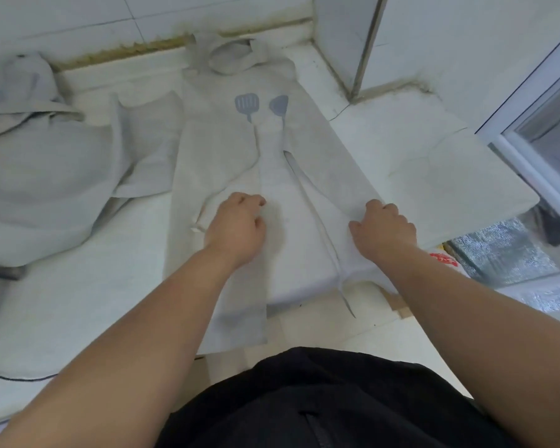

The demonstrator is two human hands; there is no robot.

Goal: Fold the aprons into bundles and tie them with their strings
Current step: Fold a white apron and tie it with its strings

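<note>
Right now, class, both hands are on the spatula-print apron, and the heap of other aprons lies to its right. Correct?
No: in the head view the heap lies left of the apron; left hand and right hand are on it.

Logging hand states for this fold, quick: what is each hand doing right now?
Left hand: fingers curled on the apron; a grip cannot be told.
Right hand: closed, gripping the apron's right edge.
</note>
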